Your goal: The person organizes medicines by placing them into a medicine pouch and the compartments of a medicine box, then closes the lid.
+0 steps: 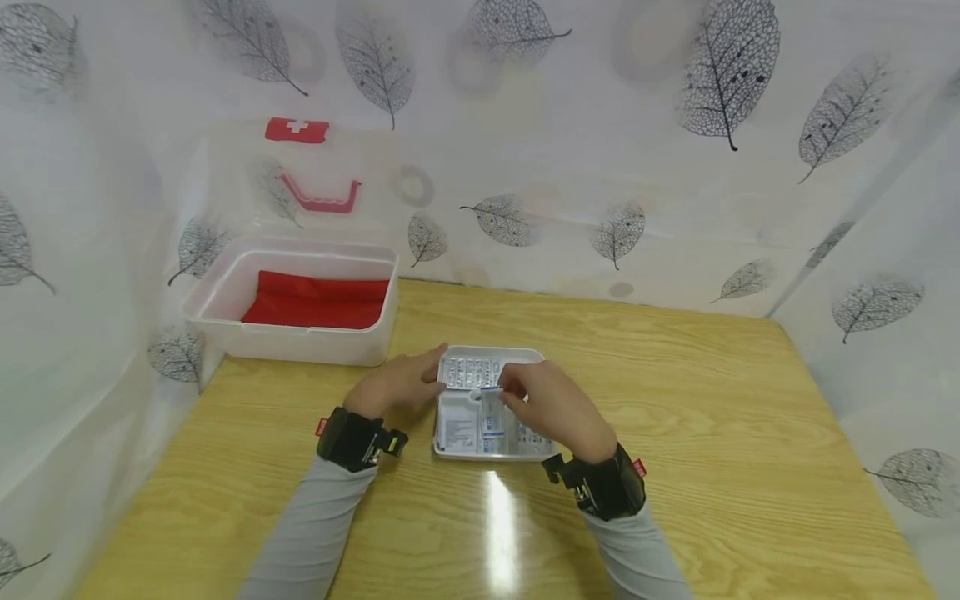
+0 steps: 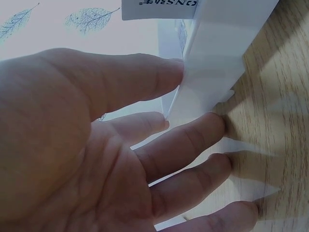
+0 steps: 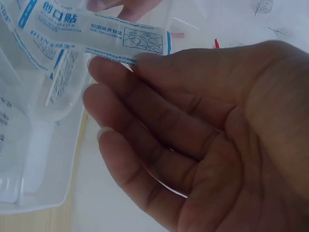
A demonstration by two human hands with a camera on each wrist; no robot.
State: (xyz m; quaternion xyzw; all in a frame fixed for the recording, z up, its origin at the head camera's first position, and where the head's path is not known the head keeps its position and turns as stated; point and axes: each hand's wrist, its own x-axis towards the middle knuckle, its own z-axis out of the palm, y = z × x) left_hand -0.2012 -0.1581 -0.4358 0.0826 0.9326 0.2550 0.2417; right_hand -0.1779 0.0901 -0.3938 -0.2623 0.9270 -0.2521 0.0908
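Note:
A shallow white plastic case (image 1: pixel 495 457) lies on the table, divided into compartments. Inside are a silver blister pack (image 1: pixel 471 372), a white packet (image 1: pixel 457 425) and some wrapped adhesive bandages. At the case's left side is my left hand (image 1: pixel 397 383), its thumb touching the white wall (image 2: pixel 212 58) and its other fingers spread loosely. My right hand (image 1: pixel 555 408), over the right half of the case, pinches a wrapped adhesive bandage (image 3: pixel 96 29) by one end between thumb and forefinger. The wrapper is clear with blue print. The right hand covers part of the case in the head view.
A translucent plastic bin (image 1: pixel 307 342) with red fabric (image 1: pixel 322 304) inside stands at the table's back left. Behind it show a red handle (image 1: pixel 322 196) and a red panel with a white cross (image 1: pixel 297 129). Leaf-patterned sheeting (image 1: pixel 547 167) hangs behind the wooden table (image 1: pixel 712 433).

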